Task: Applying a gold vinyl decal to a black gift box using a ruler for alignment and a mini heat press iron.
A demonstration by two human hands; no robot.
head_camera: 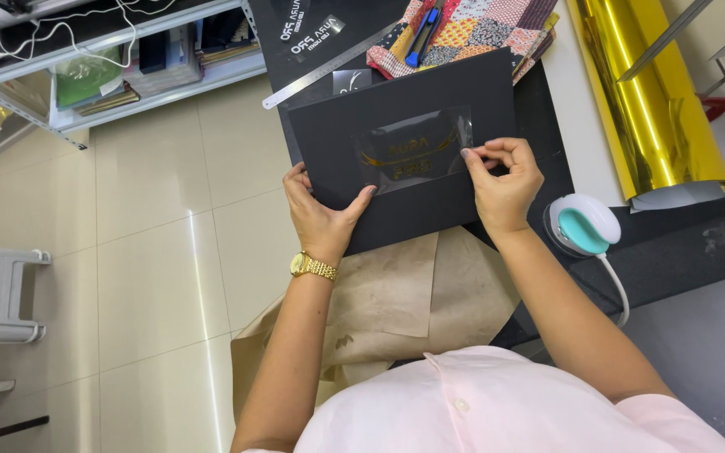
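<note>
Head camera, looking down: a person in a pale pink shirt holds a black card sheet (404, 151) tilted up over the edge of a dark work table (673, 252). A clear film (415, 149) carrying a gold foil design lies on the middle of the card.

The step in hand appears to be peeling or positioning that film — the right hand (503, 178) pinches its right edge, thumb and forefinger closed tight on the corner, the other fingers curled. The left hand (322, 220), with a gold watch at the wrist, grips the card's lower left edge, thumb on top, fingers mostly hidden behind.

The next move likely calls for a slow, even pull while the card is held steady.

Just beside the right wrist sits a small white-and-teal heat press (585, 225); a gold foil roll (652, 92) lies farther right.
</note>
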